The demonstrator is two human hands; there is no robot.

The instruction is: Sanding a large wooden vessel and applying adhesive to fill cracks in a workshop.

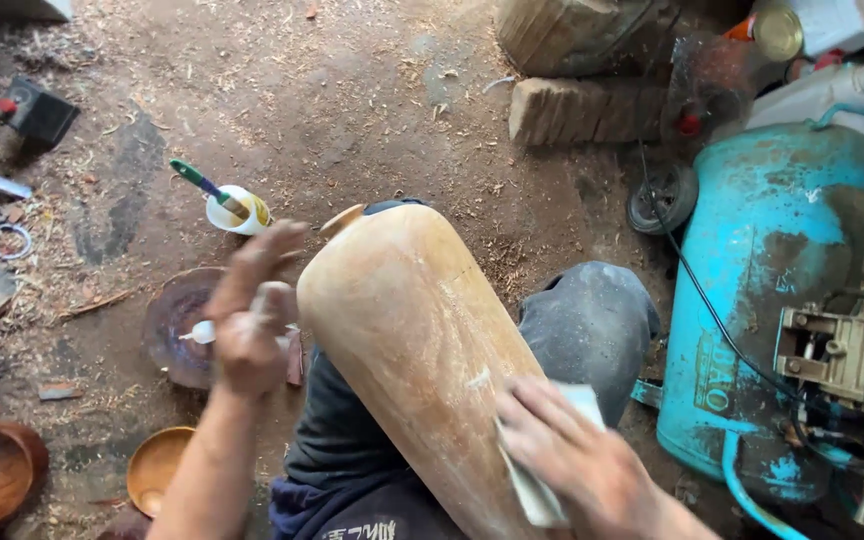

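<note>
A folded white cloth (542,470) is pressed against the tall wooden vessel (422,350) by the right hand (572,455), fingers flat and together. A small white bottle (214,330) is clasped in the curled left hand (250,320). The vessel is propped on the lap, above the dirt floor (352,110).

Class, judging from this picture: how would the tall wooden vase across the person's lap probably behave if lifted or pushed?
The vase looks stiff, being carved wood. It is large beside the right hand resting on it, so probably heavy. Its rounded, smooth side suggests it could roll off the lap if released.
</note>
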